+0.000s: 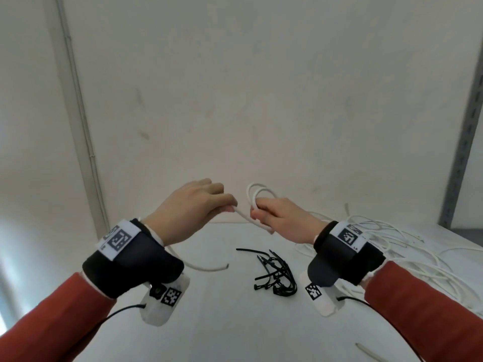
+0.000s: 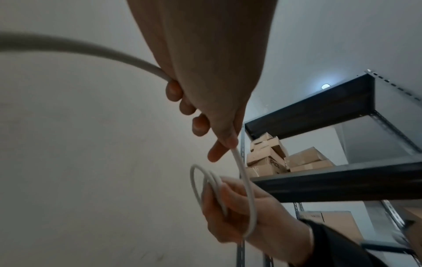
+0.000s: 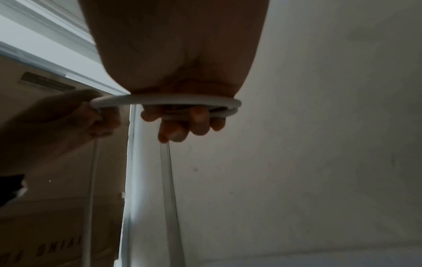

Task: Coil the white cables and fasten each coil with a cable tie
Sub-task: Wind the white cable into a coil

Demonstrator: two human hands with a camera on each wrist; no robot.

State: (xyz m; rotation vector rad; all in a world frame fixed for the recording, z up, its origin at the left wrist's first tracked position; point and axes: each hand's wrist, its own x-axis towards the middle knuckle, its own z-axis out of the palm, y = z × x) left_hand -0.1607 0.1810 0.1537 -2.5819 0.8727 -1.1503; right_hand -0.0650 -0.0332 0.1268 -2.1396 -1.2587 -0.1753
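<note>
**A:** How do the fingers sit?

**B:** The left hand (image 1: 193,210) pinches a thin white round cable (image 1: 243,215) between thumb and forefinger. Its other fingers (image 2: 175,91) curl round the same cable further back. The right hand (image 1: 282,220) has its fingers (image 3: 198,122) curled through a small coil of that cable (image 1: 257,193), a few loops gripped above the white table (image 1: 235,330).

**A:** And the rest of it?

**B:** It runs straight from coil to left hand, then trails past the left wrist. Whether its free end (image 1: 226,266) touches the table cannot be told. A bundle of black plastic cable ties (image 1: 277,273) lies below the hands, and a tangled heap of loose white cables (image 1: 418,259) lies behind the right wrist.

**A:** Any writing?

**B:** The black wristbands (image 1: 136,265) carry white patches with square black-and-white code marks. A cardboard box (image 2: 267,159) on the dark metal shelf (image 2: 319,110) shows letters like "PIC", cut off. A brown cardboard surface (image 3: 57,234) bears upside-down letters that seem to read "IVING".
</note>
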